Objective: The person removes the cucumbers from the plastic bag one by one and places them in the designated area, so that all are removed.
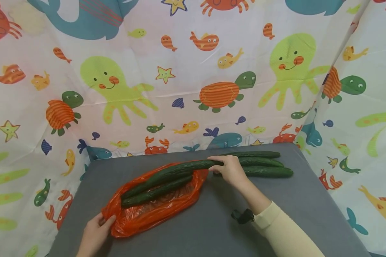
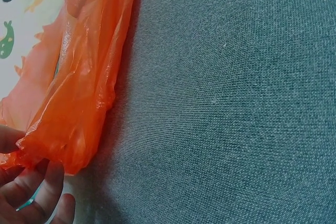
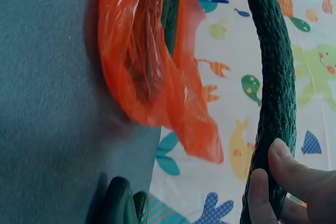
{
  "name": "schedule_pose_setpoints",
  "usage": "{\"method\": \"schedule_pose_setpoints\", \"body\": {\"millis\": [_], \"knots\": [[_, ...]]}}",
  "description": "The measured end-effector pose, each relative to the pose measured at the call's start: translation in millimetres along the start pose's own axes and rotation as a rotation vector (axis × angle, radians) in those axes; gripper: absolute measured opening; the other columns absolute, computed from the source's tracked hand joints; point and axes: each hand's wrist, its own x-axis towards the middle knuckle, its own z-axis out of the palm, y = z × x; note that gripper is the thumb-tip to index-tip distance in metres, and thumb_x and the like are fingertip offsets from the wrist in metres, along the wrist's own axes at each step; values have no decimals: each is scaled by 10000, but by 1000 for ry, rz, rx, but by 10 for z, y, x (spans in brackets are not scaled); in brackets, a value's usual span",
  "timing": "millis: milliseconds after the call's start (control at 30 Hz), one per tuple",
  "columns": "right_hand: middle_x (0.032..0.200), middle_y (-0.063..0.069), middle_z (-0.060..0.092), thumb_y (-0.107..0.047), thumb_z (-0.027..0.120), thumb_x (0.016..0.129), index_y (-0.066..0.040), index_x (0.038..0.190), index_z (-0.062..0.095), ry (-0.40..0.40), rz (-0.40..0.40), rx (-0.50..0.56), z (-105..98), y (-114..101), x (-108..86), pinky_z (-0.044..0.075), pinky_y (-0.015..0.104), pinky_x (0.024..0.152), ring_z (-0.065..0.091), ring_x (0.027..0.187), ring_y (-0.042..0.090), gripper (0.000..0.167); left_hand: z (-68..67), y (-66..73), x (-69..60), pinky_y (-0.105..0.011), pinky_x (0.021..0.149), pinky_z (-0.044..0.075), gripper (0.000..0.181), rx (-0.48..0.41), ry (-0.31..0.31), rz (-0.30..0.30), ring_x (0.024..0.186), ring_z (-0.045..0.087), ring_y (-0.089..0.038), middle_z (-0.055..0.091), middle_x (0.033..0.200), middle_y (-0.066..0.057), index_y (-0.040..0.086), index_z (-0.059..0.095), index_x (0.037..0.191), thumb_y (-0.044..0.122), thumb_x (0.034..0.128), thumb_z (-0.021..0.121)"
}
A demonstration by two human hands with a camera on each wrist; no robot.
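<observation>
My right hand (image 1: 232,172) grips a long dark green cucumber (image 1: 193,165) near one end, between thumb and fingers. The cucumber's other end reaches left over the open orange plastic bag (image 1: 157,219). Inside the bag lies at least one more cucumber (image 1: 159,192); the held one partly covers what lies behind it. My left hand (image 1: 94,231) pinches the bag's near left end, and in the left wrist view the thumb and fingers (image 2: 51,184) hold the crumpled plastic. Bumpy skin shows on the held cucumber (image 3: 275,82) in the right wrist view.
Three cucumbers (image 1: 267,172) lie side by side at the back right of the grey table (image 1: 212,228), behind my right hand. A white curtain (image 1: 186,117) printed with sea animals hangs around the back and sides. A black object (image 1: 243,216) sits at my right wrist.
</observation>
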Motion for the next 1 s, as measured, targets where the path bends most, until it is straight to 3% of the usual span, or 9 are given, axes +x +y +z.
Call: {"method": "schedule_pose_setpoints", "body": {"millis": [167,433,633,1000], "knots": [[836,60,782,-218,779,885,-221,1252,736,10,8,-16,-99,76,-28,317,286,474,471,485,136,369,-7,25,-13,-338,688,526,767,7,12,3,935,696,-214,723,1144,-230,-80,535,1367,576,974,579],[846,27,781,-227,789,879,-203,1257,735,35,15,-54,-238,178,-68,339,285,496,581,569,125,382,-13,19,6,-410,743,553,782,23,10,16,1011,694,-307,715,1164,-240,-86,531,1372,587,975,571],[864,17,784,-225,793,879,-232,1250,739,50,41,-64,-332,243,-109,381,302,521,686,688,109,375,-19,12,14,-369,711,537,769,22,8,17,966,700,-255,731,1129,-219,-83,534,1371,577,978,573],[928,56,787,-239,783,888,-232,1282,719,45,99,-89,-480,370,-191,339,300,490,678,706,164,398,-21,19,0,-358,686,522,752,23,5,21,925,698,-231,741,1096,-209,-88,545,1351,565,979,579]]}}
